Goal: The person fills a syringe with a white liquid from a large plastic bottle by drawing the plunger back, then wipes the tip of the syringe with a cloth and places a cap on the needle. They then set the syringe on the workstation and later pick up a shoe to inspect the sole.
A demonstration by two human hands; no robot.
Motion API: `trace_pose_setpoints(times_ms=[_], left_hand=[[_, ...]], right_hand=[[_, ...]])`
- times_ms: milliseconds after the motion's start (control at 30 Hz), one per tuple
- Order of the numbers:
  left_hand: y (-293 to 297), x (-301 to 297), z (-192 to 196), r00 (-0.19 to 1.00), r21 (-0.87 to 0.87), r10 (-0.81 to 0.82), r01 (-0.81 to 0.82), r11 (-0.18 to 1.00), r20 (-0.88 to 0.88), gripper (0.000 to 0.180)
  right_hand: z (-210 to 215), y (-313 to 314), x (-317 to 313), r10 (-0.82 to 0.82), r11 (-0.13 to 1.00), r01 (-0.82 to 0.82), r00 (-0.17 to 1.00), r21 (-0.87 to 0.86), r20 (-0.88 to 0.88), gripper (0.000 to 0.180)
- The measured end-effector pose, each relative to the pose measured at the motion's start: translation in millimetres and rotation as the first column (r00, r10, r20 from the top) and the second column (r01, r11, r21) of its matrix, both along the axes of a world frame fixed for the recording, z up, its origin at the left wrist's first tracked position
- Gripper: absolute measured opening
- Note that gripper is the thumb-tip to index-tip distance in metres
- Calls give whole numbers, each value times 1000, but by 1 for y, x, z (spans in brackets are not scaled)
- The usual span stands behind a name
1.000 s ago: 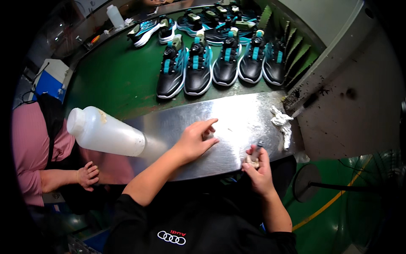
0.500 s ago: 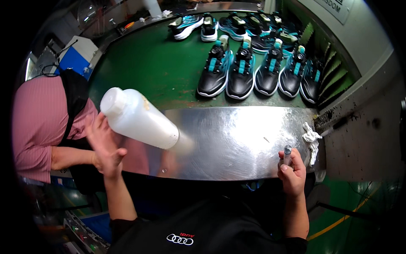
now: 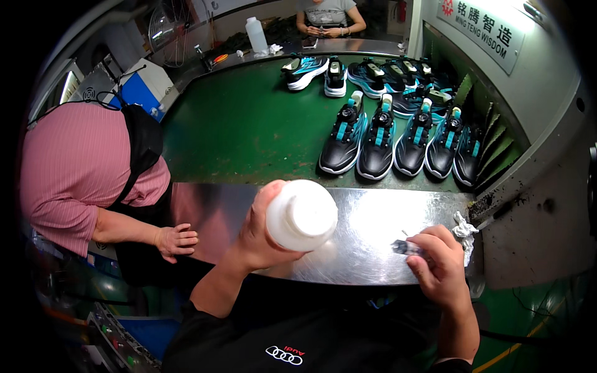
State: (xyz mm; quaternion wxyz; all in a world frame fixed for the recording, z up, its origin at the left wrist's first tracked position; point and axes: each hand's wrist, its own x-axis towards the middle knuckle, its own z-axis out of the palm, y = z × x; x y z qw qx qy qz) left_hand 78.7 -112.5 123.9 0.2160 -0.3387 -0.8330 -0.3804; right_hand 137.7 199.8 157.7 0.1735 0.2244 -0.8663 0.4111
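My left hand [image 3: 254, 239] is wrapped round a white plastic bottle [image 3: 303, 216], its screw cap facing up toward me. The bottle is over the shiny metal strip [image 3: 373, 214] at the table's front; its base is hidden. Pinched between the thumb and fingers of my right hand [image 3: 443, 264] is a small clear tube [image 3: 407, 248] with a dark grey end, blurred and partly covered by my fingers. Beyond the metal strip stands a row of black and turquoise sneakers [image 3: 377, 149], toes toward me.
More sneakers [image 3: 306, 70] stand farther back on the green surface [image 3: 236, 130]. A crumpled white cloth [image 3: 464, 230] lies near the right wall. On the left, a co-worker in pink [image 3: 81, 161] has a hand [image 3: 176, 241] by the metal edge. Another person [image 3: 326, 18] sits across, near a translucent bottle [image 3: 255, 35].
My left hand, open beside the bottle before, now grips it, and the bottle has moved right. The tube in my right hand has tipped leftward. The view has shifted, showing the person across.
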Motion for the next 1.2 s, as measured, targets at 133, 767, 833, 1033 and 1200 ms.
trace_pose_setpoints(times_ms=[133, 767, 833, 1033, 1200], left_hand=[[9, 1, 0, 992, 0, -123, 123, 992, -11, 107], [32, 12, 7, 967, -20, -185, 184, 983, -178, 92], [38, 10, 13, 964, -63, -211, 203, 977, -164, 91], [46, 1, 12, 957, -126, -259, 243, 962, -131, 89], [30, -3, 2, 961, -117, -268, 275, 954, 65, 79]], right_hand=[[39, -21, -12, 80, 969, -19, 968, 246, -238, 22], [78, -41, 7, 128, 741, 272, 840, 614, -527, 12], [79, -41, 9, 157, 686, 328, 805, 650, -572, 10], [68, -23, 7, 50, 747, 237, 912, 621, -408, 24], [-8, 6, 21, -190, 908, 231, 971, 350, -146, 21]])
